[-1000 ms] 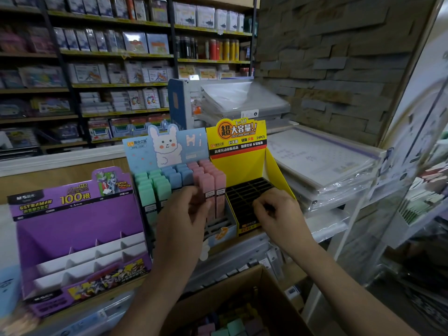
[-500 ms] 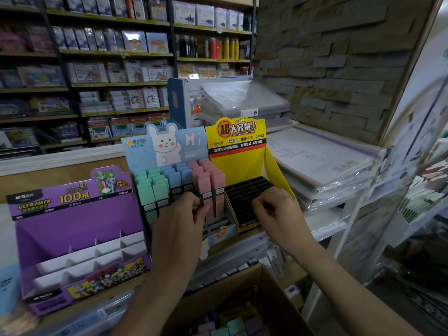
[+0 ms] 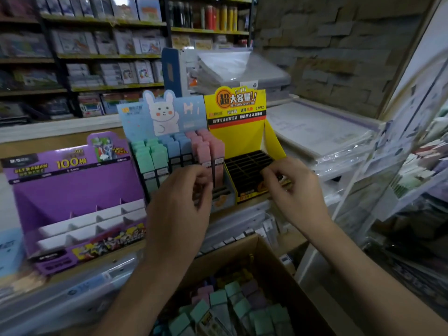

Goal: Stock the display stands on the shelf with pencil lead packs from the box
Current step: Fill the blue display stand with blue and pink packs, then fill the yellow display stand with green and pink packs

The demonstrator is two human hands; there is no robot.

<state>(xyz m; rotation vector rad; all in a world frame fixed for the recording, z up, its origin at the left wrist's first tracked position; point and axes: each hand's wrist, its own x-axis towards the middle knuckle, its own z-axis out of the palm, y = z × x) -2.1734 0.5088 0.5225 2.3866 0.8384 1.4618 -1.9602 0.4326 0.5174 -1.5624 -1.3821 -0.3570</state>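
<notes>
Showing "100" in large yellow numerals on the header of the purple display stand [image 3: 60,163], flanked by a blurred "ULTRAMAN" at left and "SUPER POWER" at upper right. Reading "Hi" in white on the blue display stand [image 3: 191,109]. Carrying "超大容量!!" and "24PCS" on the yellow display stand [image 3: 238,134]; failing to resolve the smaller print there.

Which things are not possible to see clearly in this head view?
Head view:
- Left hand grip: motion blur and its own back hide whether it holds a pink pencil-lead pack.
- Right hand fingertips: blurred at the yellow cardboard stand's front.
- Brown cardboard box: contents cut off by bottom edge.
</notes>
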